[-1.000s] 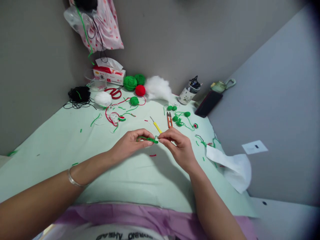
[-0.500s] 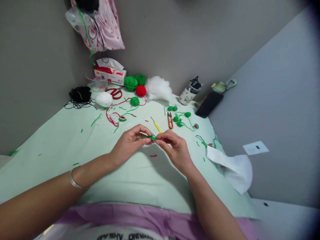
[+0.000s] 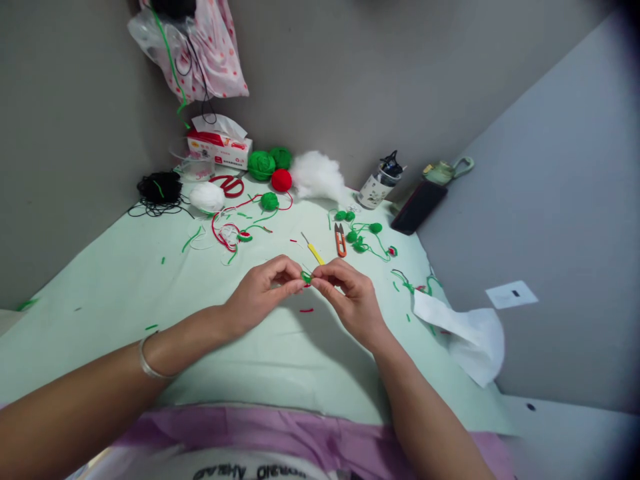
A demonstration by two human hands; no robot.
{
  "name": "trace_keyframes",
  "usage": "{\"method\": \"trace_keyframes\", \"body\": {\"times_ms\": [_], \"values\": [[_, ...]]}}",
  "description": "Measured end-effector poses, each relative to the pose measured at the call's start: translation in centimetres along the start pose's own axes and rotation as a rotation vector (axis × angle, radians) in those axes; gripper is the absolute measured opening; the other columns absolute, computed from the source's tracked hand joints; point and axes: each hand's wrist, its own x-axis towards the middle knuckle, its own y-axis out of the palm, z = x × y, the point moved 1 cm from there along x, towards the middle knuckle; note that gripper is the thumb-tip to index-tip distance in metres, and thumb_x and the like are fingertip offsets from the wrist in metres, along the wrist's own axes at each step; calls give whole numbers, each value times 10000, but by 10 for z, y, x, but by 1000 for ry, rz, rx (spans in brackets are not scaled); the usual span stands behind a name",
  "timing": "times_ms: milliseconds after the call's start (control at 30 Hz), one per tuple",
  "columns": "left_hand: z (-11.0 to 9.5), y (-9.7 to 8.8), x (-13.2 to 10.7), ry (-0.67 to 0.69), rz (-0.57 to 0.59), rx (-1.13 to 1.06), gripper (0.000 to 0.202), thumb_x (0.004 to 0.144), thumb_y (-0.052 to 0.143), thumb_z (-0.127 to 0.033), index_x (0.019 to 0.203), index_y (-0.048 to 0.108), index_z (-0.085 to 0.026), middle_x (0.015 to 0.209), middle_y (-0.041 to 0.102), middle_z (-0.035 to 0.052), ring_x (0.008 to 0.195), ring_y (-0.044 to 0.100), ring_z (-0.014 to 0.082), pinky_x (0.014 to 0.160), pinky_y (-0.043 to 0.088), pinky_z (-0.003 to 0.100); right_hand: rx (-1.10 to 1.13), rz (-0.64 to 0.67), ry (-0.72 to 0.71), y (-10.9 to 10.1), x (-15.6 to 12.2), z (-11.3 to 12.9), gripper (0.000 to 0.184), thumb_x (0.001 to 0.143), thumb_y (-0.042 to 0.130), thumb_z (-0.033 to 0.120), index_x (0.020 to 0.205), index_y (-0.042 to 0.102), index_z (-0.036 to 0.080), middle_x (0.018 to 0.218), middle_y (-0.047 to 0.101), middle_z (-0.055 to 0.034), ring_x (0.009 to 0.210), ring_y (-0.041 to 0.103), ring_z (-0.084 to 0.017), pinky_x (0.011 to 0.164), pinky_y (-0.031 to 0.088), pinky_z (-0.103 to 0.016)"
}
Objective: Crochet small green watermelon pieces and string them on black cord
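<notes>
Both hands meet over the middle of the table around a small green crocheted piece (image 3: 306,277) with a bit of red below it. My left hand (image 3: 257,290) pinches its left side between thumb and fingertips. My right hand (image 3: 353,297) is closed at its right side, thumb and forefinger together. A thin, needle-like line sticks up from between the fingertips, too fine to make out for sure. Just beyond the hands lie a yellow-handled crochet hook (image 3: 315,253) and orange thread snips (image 3: 341,241).
Yarn balls in green (image 3: 261,165), red (image 3: 281,180), white (image 3: 207,198) and black (image 3: 160,189) stand at the back, near red scissors (image 3: 233,186), a tissue box (image 3: 220,148) and white stuffing (image 3: 317,177). Small green pieces (image 3: 359,245), a phone (image 3: 419,208) and white paper (image 3: 475,340) are rightward.
The green strand that lay across my left fingers no longer shows there. My left fingers have shifted slightly down and curled; my right hand has hardly moved.
</notes>
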Motion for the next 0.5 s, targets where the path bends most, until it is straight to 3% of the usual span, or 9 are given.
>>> {"method": "trace_keyframes", "body": {"times_ms": [167, 333, 500], "values": [[-2, 1, 3, -126, -49, -216, 217, 825, 705, -287, 888, 521, -191, 837, 598, -27, 752, 647, 128, 738, 501, 274, 53, 5, 28, 0, 0, 0, 97, 905, 651, 292, 863, 682, 210, 812, 590, -19, 705, 531, -129, 645, 434, -269], [0, -2, 6, -222, 45, -273, 221, 783, 743, -293, 926, 622, -176, 839, 653, -8, 798, 649, 140, 815, 497, 298, 75, -11, 43, 3, 0, 0, 99, 900, 654, 295, 860, 686, 211, 799, 588, -16, 694, 531, -126, 636, 438, -265], [2, -4, 6, -286, 26, -318, 210, 762, 763, -300, 903, 659, -185, 829, 663, -11, 740, 646, 132, 763, 488, 284, 138, -18, 67, -1, 2, 0, 70, 874, 683, 282, 898, 703, 221, 794, 594, -9, 693, 537, -122, 635, 441, -266]]}}
